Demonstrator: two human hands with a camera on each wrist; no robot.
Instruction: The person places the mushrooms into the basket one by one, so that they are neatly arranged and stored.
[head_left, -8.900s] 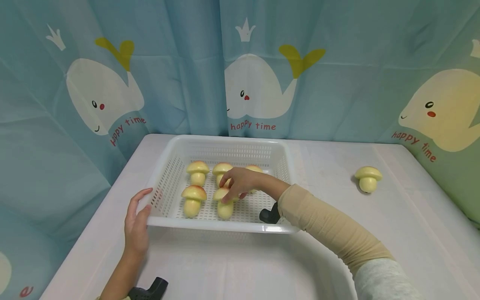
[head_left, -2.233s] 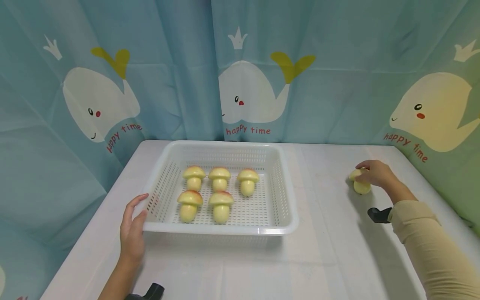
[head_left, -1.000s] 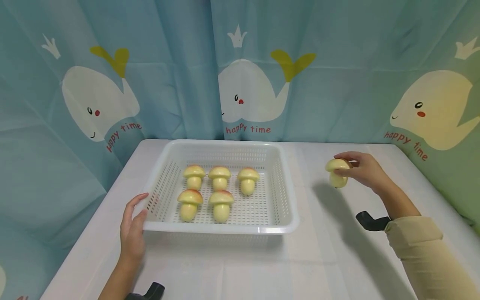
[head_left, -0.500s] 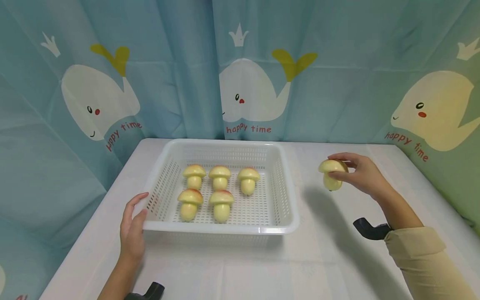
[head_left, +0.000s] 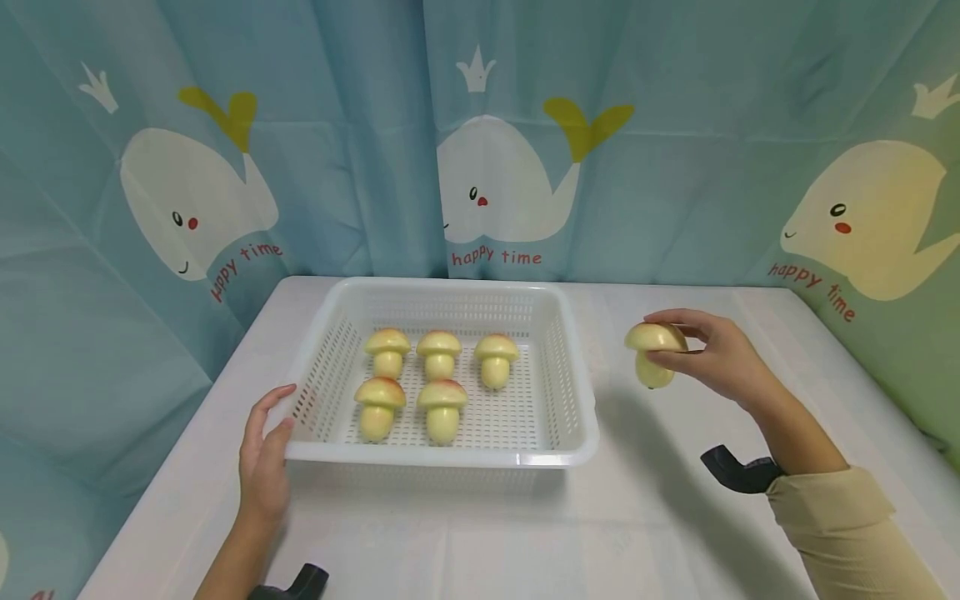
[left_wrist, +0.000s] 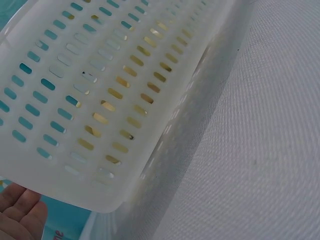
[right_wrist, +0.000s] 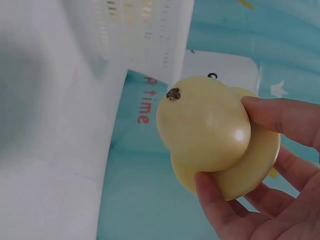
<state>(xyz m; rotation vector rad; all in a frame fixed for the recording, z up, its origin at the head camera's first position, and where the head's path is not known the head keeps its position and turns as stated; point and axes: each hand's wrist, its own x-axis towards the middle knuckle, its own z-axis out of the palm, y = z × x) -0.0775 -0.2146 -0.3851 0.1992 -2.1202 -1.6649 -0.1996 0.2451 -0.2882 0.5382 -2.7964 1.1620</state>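
My right hand (head_left: 712,354) pinches a pale yellow toy mushroom (head_left: 653,340) by its cap, lifted over the table to the right of the basket. In the right wrist view the stem of this mushroom (right_wrist: 200,125) faces the camera, with a dark spot at its end. Thumb and fingers stand on either side of the cap. My left hand (head_left: 262,462) holds the left rim of a white perforated basket (head_left: 442,456). The left wrist view shows its fingers (left_wrist: 22,202) at the rim, tips partly hidden. Several similar mushrooms (head_left: 442,412) lie in two rows inside.
A white-covered table (head_left: 510,533) bears the basket. Behind and beside it hangs a blue curtain (head_left: 360,167) printed with whales. Black wrist-worn devices show at the right wrist (head_left: 738,471) and the left wrist (head_left: 300,583). The basket's right part has bare floor (head_left: 517,408).
My right hand reached out of the basket to the mushroom at the right of the table, took hold of it, raised it and carried it left. The left hand stays at the rim.
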